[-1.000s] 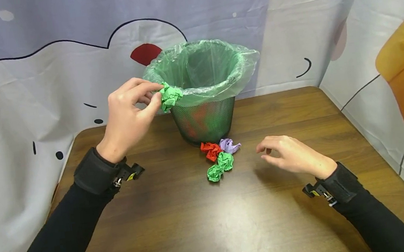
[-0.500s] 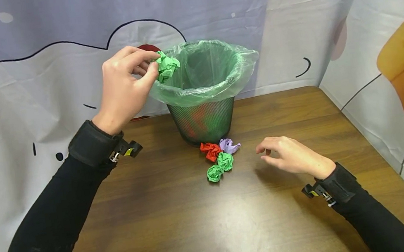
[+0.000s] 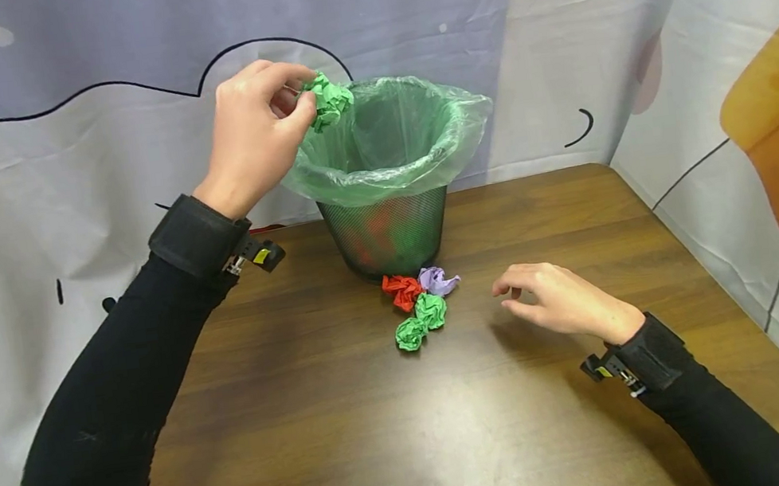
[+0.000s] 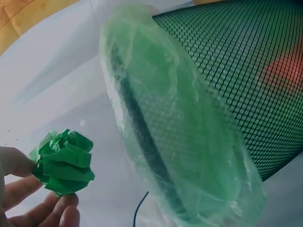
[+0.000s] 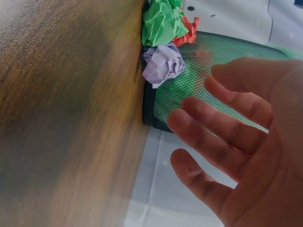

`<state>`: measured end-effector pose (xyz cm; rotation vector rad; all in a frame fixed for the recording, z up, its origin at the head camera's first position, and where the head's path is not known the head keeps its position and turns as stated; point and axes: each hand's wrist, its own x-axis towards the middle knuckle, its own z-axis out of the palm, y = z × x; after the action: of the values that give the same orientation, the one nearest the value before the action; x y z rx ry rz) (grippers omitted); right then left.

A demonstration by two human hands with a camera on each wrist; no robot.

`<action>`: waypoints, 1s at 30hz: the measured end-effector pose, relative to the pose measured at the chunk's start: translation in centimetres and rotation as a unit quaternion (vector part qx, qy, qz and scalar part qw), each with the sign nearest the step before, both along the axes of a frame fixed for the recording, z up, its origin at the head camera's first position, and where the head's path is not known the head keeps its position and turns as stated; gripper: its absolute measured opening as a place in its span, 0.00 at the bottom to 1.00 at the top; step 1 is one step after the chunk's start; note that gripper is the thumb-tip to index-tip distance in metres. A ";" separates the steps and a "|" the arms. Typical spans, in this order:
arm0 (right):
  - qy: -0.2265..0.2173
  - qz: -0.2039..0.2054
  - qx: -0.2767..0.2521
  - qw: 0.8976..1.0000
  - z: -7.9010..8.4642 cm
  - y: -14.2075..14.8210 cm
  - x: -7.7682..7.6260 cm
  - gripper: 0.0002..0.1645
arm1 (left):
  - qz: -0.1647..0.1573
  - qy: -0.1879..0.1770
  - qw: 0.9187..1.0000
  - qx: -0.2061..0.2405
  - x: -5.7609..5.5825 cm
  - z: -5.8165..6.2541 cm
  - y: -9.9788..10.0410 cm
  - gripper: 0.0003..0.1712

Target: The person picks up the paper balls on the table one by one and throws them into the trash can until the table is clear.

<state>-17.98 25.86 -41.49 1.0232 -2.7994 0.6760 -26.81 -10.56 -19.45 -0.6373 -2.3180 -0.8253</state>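
Observation:
My left hand (image 3: 262,133) pinches a crumpled green paper ball (image 3: 330,101) between thumb and fingers, up at the left side of the bin's rim. In the left wrist view the green paper ball (image 4: 66,163) is beside the plastic bag (image 4: 156,118), with a gap between them. The mesh waste bin (image 3: 388,231) is lined with a green translucent bag (image 3: 400,181). My right hand (image 3: 562,299) hovers over the table, fingers loosely bent and holding nothing. Left of it lie a purple paper ball (image 3: 439,280), a red one (image 3: 402,292) and two green ones (image 3: 431,311).
The brown wooden table (image 3: 354,439) carries the bin near its back edge. Behind hangs a patterned curtain (image 3: 98,156), which continues along the right side. Red and green shapes show through the bin's mesh. A camera is strapped to each wrist.
My left hand has lifted the green paper ball from below the bin's rim to above it, then slightly to the right. The right hand and the balls on the table stay put.

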 end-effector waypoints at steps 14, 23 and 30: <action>-0.009 -0.004 0.002 1.000 -0.3 0.0 -0.2 0.10 | 0.026 -0.066 0.997 -0.042 -2.4 0.4 1.3 0.18; -0.008 -0.006 -0.003 1.000 -0.4 0.1 -0.3 0.10 | 0.020 -0.066 0.997 -0.031 -1.8 -1.2 0.3 0.16; -0.012 -0.008 -0.003 1.000 -0.5 0.1 -0.4 0.10 | 0.017 -0.033 0.999 -0.028 -0.5 -3.0 -0.9 0.14</action>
<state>-18.40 25.98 -42.02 0.9978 -2.8207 0.7000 -27.36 -11.48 -22.45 -0.5998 -2.4126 -0.7804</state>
